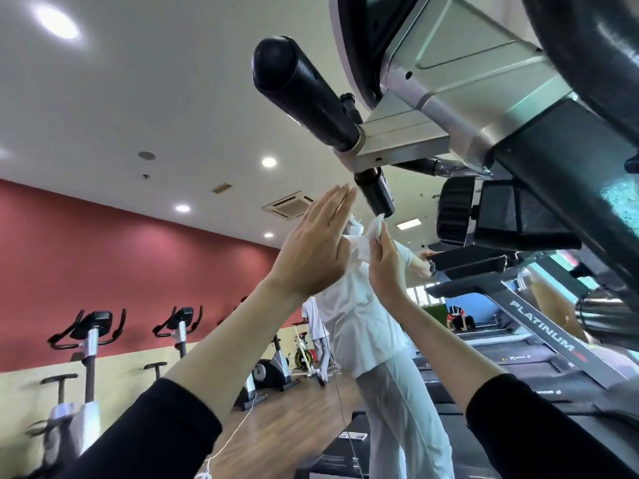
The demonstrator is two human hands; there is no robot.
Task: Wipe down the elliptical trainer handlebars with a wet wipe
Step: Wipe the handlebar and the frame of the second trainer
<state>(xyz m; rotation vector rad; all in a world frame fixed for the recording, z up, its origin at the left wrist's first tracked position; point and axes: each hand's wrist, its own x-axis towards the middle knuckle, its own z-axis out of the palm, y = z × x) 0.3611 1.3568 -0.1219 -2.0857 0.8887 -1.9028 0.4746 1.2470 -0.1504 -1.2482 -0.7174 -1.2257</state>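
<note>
Overhead, the short black handlebar (375, 193) slants down-right, its tip touching the wipe (475, 233) pinched in the right hand (387, 267). Left hand (316, 247) is flat, open, empty, just beside it.

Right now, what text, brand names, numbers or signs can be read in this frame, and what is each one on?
"PLATINUM": white capitals along the slanted grey side rail of the treadmill, followed by a red mark.
Small white logo on the treadmill's dark lower frame: too small to read.
Consoles of the exercise bikes: no legible text.
Elliptical handlebar, wet wipe: no text visible.
</note>
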